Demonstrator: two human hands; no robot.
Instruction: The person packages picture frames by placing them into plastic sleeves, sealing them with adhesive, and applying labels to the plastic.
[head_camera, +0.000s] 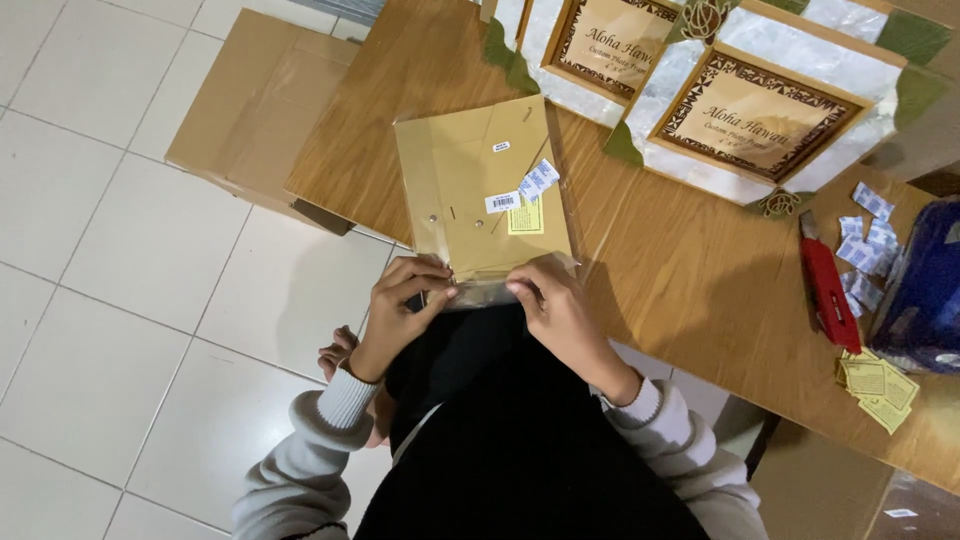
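Right at the near edge of the wooden surface, a flat tan picture frame back lies face down inside a clear plastic sleeve. It is rectangular and matte, like pressed board, with small metal tabs, a white barcode sticker, a yellow slip and a little white packet on it. The left hand and the right hand are both closed in a pinch on the glossy open end of the sleeve, fingertips nearly meeting. Farther back sit two carved wooden frames on shiny wrap. A red box cutter, loose white packets and yellow slips lie well to the right. Flattened cardboard rests on the tiled floor.
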